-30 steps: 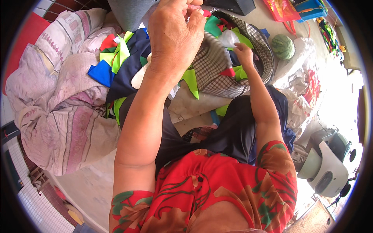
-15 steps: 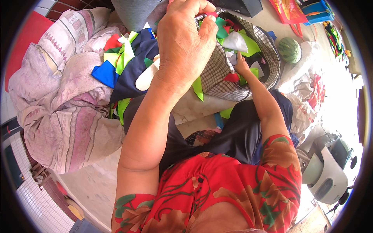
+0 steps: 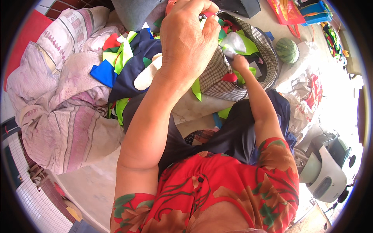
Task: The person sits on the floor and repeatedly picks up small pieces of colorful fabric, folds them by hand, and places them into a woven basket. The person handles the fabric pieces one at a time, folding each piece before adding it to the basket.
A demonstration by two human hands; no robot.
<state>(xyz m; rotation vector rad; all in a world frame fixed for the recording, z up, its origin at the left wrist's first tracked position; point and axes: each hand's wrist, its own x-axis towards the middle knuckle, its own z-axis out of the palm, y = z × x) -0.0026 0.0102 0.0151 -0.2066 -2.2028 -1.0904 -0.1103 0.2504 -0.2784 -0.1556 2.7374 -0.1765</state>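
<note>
Fingers of the right hand point(image 3: 239, 64), one of them stretched out half a second ago, are now folded in against a pale scrap point(image 3: 229, 51) inside the checked bag point(image 3: 217, 72); whether they grip it cannot be told. The left hand point(image 3: 189, 37) has hardly moved, raised over the bag's left side, fingers bent, with red showing by the thumb; its grip is unclear too. The bag lies in front of the knees, soft, brown-and-white, its round mouth open on a jumble of white, lime, green and red scraps point(image 3: 251, 44).
</note>
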